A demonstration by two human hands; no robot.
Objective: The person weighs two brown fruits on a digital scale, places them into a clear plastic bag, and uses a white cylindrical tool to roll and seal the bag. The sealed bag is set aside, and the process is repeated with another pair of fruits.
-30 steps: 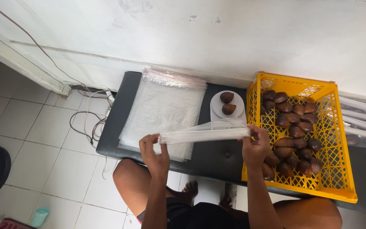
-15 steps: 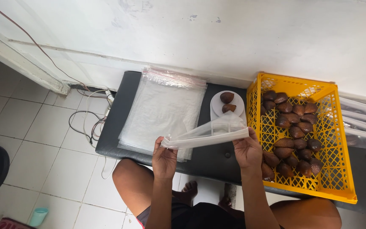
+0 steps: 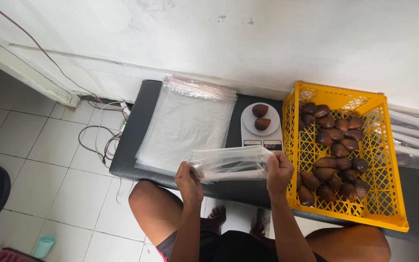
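Above the black bench (image 3: 136, 145), left hand (image 3: 188, 177) and right hand (image 3: 278, 170) each pinch one end of a clear plastic bag (image 3: 229, 164), judged light, limp and slippery, best taken at its edges, near the scale (image 3: 262, 128).

Yellow crate (image 3: 394, 213) of brown scaly fruit (image 3: 333, 150), white scale (image 3: 248, 131), cables (image 3: 98, 140).

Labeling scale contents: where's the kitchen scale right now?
In the head view, the white kitchen scale sits on the dark bench, between the stack of clear bags and the yellow crate, just beyond the held bag, with two brown fruits on it.
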